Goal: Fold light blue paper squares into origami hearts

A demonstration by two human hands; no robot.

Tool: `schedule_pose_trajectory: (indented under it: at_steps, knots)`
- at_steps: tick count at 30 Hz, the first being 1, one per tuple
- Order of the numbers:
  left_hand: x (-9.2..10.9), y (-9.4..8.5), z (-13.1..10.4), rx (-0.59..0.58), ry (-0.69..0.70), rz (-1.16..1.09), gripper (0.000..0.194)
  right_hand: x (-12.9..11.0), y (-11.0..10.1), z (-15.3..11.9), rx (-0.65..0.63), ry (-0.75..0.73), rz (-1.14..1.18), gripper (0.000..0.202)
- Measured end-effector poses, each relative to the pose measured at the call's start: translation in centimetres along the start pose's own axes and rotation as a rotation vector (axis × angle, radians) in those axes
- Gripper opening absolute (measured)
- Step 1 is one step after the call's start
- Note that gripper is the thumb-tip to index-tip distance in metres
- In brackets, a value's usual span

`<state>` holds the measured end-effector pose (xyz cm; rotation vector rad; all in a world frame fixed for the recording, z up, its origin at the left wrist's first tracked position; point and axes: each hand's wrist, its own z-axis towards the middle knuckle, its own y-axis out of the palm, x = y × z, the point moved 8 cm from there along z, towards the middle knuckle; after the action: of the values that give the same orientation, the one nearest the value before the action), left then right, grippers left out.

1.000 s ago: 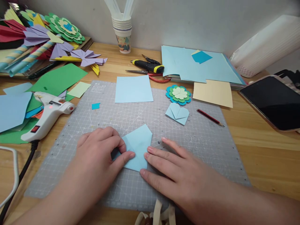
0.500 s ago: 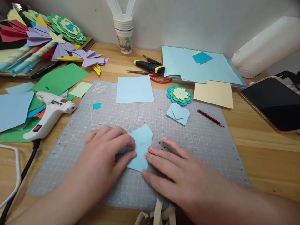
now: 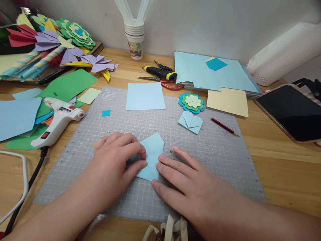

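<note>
A folded light blue sheet of paper [image 3: 152,155] lies on the grey cutting mat [image 3: 213,174], with a pointed corner at its top. My left hand [image 3: 116,155] covers the paper's left side, thumb and curled fingers closed on it; the part under the palm is hidden. Along the right edge, my right hand [image 3: 185,180] rests with fingers spread, fingertips touching the paper. Beyond the hands lie a flat light blue sheet [image 3: 145,96], a folded blue paper heart [image 3: 190,122] and a layered blue and green paper flower [image 3: 192,102].
A white hot glue gun [image 3: 59,117] lies at left, its black cord running forward. Scissors [image 3: 173,84], a utility knife [image 3: 160,72] and stacked paper cups [image 3: 134,40] stand or lie behind the mat. At right are a pencil [image 3: 224,127] and a phone [image 3: 293,110].
The view has shifted slightly, so most things on the left appear a little farther right. Both hands keep nearly the same position on the folded paper.
</note>
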<state>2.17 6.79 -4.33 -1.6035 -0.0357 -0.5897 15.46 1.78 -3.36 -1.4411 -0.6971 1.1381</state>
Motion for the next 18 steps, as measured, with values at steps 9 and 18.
schedule_pose_trajectory:
  at_steps: [9,18]
  knots:
    - [3.3,-0.1,-2.4,0.203,0.010,0.286,0.031,-0.3,0.0,0.1,0.002,0.010,-0.032,0.033]
    - [0.2,-1.1,-4.6,0.334,-0.088,0.406,0.029,-0.2,-0.1,0.0,-0.005,0.005,-0.017,0.033]
